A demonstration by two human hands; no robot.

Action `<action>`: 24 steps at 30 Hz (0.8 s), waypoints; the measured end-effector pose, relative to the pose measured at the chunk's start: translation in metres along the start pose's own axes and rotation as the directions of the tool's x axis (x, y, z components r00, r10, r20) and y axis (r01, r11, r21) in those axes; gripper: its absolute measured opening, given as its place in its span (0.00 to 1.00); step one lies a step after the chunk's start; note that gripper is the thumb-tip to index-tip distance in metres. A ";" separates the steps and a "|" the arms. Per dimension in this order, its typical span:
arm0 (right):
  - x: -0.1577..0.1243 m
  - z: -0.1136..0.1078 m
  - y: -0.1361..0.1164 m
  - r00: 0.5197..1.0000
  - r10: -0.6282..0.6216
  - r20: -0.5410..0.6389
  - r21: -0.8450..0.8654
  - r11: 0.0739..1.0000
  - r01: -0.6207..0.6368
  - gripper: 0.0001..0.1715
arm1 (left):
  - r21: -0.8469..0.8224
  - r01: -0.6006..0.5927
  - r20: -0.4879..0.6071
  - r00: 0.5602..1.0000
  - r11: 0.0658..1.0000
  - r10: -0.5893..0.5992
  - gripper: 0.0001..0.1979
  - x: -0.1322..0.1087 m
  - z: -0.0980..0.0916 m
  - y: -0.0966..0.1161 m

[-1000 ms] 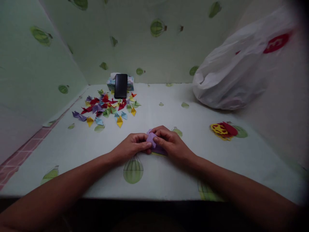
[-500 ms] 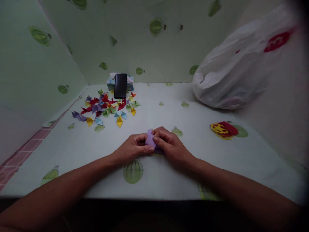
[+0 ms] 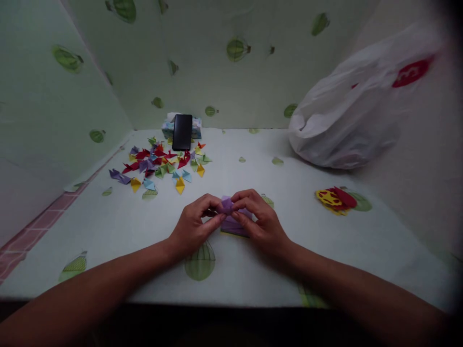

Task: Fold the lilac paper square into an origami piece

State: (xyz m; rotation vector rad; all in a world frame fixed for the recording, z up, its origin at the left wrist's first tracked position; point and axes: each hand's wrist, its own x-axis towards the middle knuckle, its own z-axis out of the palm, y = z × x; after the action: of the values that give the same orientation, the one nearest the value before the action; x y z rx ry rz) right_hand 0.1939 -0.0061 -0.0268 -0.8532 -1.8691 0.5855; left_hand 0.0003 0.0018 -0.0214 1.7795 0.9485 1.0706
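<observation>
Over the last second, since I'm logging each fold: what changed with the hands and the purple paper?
The left hand and right hand rose a little and pinch the small purple piece up between their fingers, above the purple sheets on the table. Neither let go. The pile of folded pieces, phone and white bag stayed put.

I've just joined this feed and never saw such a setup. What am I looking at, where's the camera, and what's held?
No machine here: these are a person's two bare hands, seen from a camera worn on the head, looking forward and down. The left hand and right hand pinch a folded purple paper above a purple sheet on the patterned table cover. Far left lies a pile of folded coloured pieces, a black phone behind it. On the right: a white plastic bag and red and yellow paper.
</observation>
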 end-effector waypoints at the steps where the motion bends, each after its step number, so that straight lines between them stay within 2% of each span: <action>1: 0.000 0.000 0.000 1.000 0.000 0.000 -0.002 1.000 0.000 0.08 | 0.000 -0.007 -0.018 1.000 1.000 0.007 0.04 -0.001 0.000 0.000; 6: 0.000 0.000 -0.001 1.000 0.001 -0.004 0.005 1.000 -0.001 0.07 | -0.049 -0.036 -0.083 0.996 0.998 0.032 0.11 -0.003 0.003 0.000; 17: 0.002 -0.002 -0.009 1.000 0.030 -0.003 0.064 0.997 -0.030 0.06 | -0.064 -0.003 -0.100 0.995 0.998 -0.004 0.15 -0.005 0.002 0.001; 24: 0.003 -0.003 -0.008 0.998 0.061 -0.021 0.084 0.995 -0.059 0.06 | -0.038 -0.024 -0.101 0.995 0.999 0.020 0.16 -0.007 0.002 -0.004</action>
State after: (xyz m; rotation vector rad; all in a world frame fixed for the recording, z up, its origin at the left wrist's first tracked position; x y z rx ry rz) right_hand 0.1935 -0.0091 -0.0183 -0.8606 -1.7903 0.6828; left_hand -0.0008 -0.0032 -0.0278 1.7216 0.9640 1.1943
